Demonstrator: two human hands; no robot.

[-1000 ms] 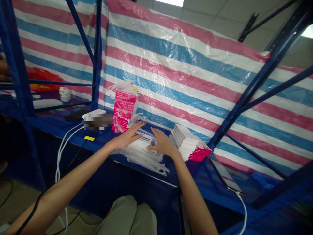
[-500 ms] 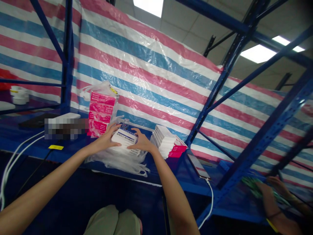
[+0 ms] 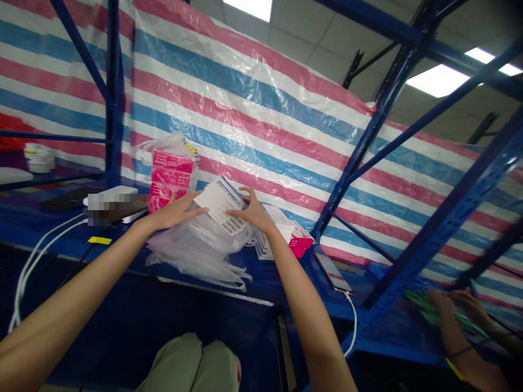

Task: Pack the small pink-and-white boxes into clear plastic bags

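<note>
A white printed box (image 3: 216, 200), with blue bands and dark lettering, is held tilted above the shelf. My left hand (image 3: 176, 211) grips its left side, thumb along the near face and the other fingers partly hidden. At the opposite side, my right hand (image 3: 255, 212) has its thumb on the box and its fingers curled around the edge. Under the box lie crumpled clear plastic bags (image 3: 196, 253). Just behind my left hand stands a bagged stack of pink boxes (image 3: 171, 177). White boxes (image 3: 278, 218) are stacked beyond my right hand, beside a pink-and-white box (image 3: 300, 242).
A phone (image 3: 333, 274) with a white cable lies right on the blue shelf (image 3: 131, 261). Left are a dark flat object (image 3: 67, 198), white cables (image 3: 36, 256) and a yellow tag (image 3: 100, 240). Blue rack posts (image 3: 359, 147) frame a striped sheet. A co-worker's hands (image 3: 453, 305) handle green strands.
The white box has been raised and tipped, showing more of its printed face. My hands have moved up slightly and right with it.
</note>
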